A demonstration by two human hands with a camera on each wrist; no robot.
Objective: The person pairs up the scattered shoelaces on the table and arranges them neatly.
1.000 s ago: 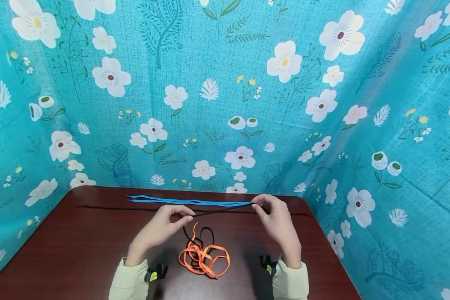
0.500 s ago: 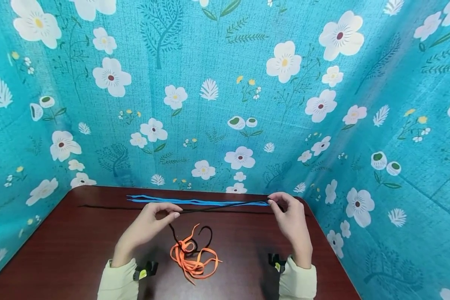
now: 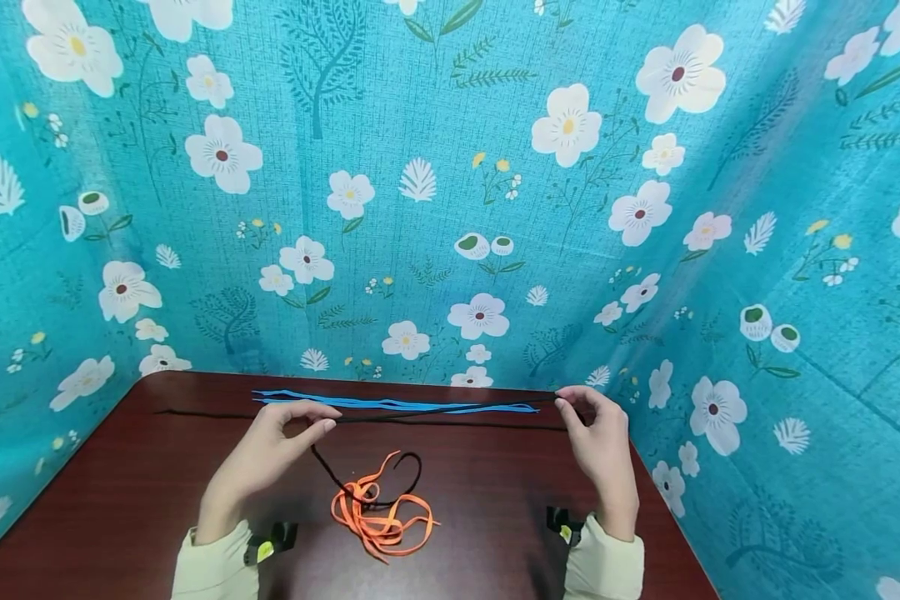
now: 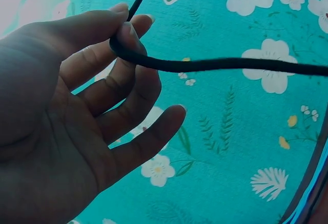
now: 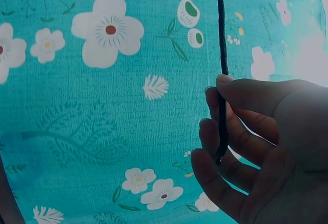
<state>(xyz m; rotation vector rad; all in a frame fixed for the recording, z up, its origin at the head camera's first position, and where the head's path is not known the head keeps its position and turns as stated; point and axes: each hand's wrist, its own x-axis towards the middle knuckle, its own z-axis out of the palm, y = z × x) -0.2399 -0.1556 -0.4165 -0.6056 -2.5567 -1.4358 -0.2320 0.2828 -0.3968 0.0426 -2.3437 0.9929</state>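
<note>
A black shoelace [image 3: 435, 410] stretches between my two hands above the far part of the table. My left hand [image 3: 270, 442] pinches it between thumb and index finger; in the left wrist view the black shoelace [image 4: 215, 65] bends sharply at those fingertips. My right hand [image 3: 603, 442] pinches it near one end, and the right wrist view shows that short tip of the shoelace [image 5: 222, 126] hanging past the fingers. From my left hand the rest drops to a tangled pile of orange shoelaces [image 3: 375, 525], where its other end curls into a loop.
Blue shoelaces [image 3: 390, 405] lie side by side along the back of the dark red table [image 3: 105, 500]. Another black shoelace [image 3: 217, 414] lies straight just in front of them. A turquoise floral curtain [image 3: 390, 275] hangs behind and on both sides.
My hands have moved apart, left hand to the left and right hand to the right, drawing a longer stretch of black shoelace from the pile. The orange shoelaces have shifted slightly left.
</note>
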